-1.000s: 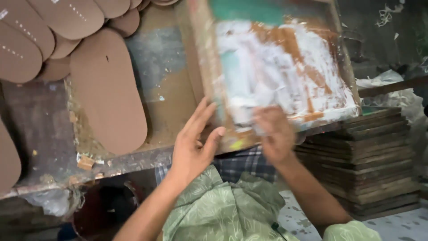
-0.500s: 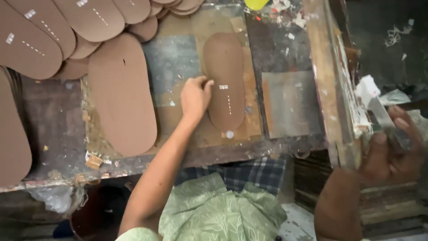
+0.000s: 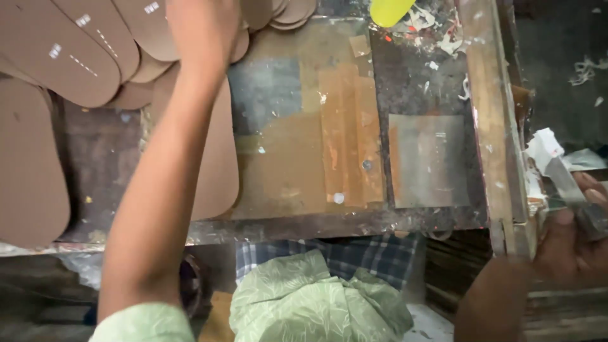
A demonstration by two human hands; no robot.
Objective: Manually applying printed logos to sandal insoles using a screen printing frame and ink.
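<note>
My left hand (image 3: 202, 28) reaches to the far left over a pile of brown sole-shaped cutouts (image 3: 69, 57), some with small white printed marks. It lies on the edge of one printed sole (image 3: 149, 25); its fingers are blurred and its grip is unclear. A plain brown sole (image 3: 218, 164) lies on the bench under my forearm. My right hand (image 3: 573, 244) at the right edge grips a grey scraper (image 3: 560, 174) smeared with white paste. It is beside the wooden screen frame (image 3: 497, 126), which stands tilted up on edge.
The stained bench top (image 3: 285, 183) carries orange tape strips (image 3: 351, 136) and a grey metal plate (image 3: 427, 161). A yellow object (image 3: 389, 9) sits at the far edge. Green leaf-patterned cloth (image 3: 316, 301) and checked cloth (image 3: 354, 253) cover my lap. Another brown sole (image 3: 28, 164) lies far left.
The screen frame went from flat on the bench to raised at the right. My left hand took the printed sole from the bench middle and moved up-left to the pile.
</note>
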